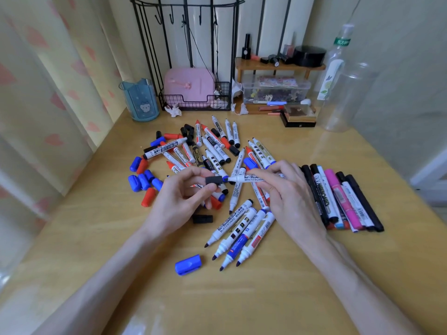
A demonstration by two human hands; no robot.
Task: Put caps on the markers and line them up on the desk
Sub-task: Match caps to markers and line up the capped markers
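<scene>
Marker (251, 178) pinched in right hand (286, 191), held over middle of desk (290, 274). Blue tip just beside black cap (214, 180), pinched in left hand (183, 194).
Risks: colour mismatch likely, black cap on blue marker; off-axis push, cap slipped, fingers inked.
Capped row (338, 197) laid near right edge.

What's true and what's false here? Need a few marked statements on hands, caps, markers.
1. The left hand pinches a small black plastic cap. True.
2. The white whiteboard marker in the right hand is capped. False: its blue tip is bare.
3. A lined-up row of markers lies right of the right hand. True.
4. The loose blue plastic cap nearest the camera sits on a marker. False: it lies alone on the yellow wooden desk.
</scene>
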